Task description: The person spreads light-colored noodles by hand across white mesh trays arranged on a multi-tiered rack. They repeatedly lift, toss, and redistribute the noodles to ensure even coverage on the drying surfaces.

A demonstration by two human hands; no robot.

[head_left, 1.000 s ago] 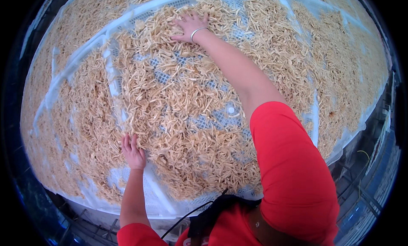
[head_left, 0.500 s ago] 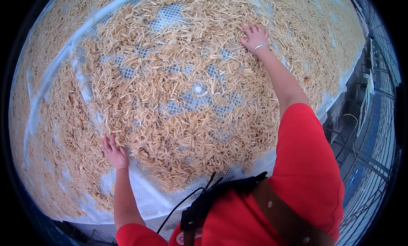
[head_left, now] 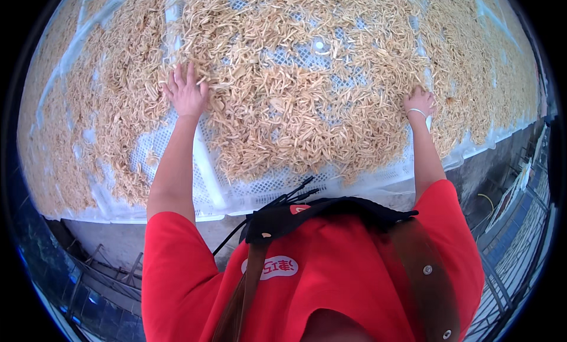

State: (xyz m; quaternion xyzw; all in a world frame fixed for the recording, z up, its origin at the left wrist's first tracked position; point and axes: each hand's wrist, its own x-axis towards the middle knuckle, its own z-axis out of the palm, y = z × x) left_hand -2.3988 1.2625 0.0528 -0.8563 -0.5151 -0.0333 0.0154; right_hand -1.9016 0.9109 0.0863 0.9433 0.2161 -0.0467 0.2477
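Pale tan dried strips (head_left: 277,114), perhaps a sliced vegetable, lie in a thick, uneven layer over a white mesh tray (head_left: 298,58). Its bluish lattice shows through thin spots and along the near edge. My left hand (head_left: 188,93) rests at the tray's left side with its fingers spread, the tips among the strips. At the right side, my right hand (head_left: 419,103), with a pale bangle on the wrist, lies on the strips near the tray's rim. Its fingers are apart and slightly bent, the tips partly lost among the strips. Neither hand visibly grips anything.
More strips (head_left: 124,64) cover neighbouring trays to the left, and others (head_left: 478,76) to the right. White raised rims (head_left: 209,165) divide the trays. Black cables (head_left: 289,194) hang at my waist. Metal railings (head_left: 514,247) stand at the lower right.
My right hand has come back from the far right part of the tray toward its near right side. My left hand stays at the left rim, its fingers now more spread. The view has shifted.
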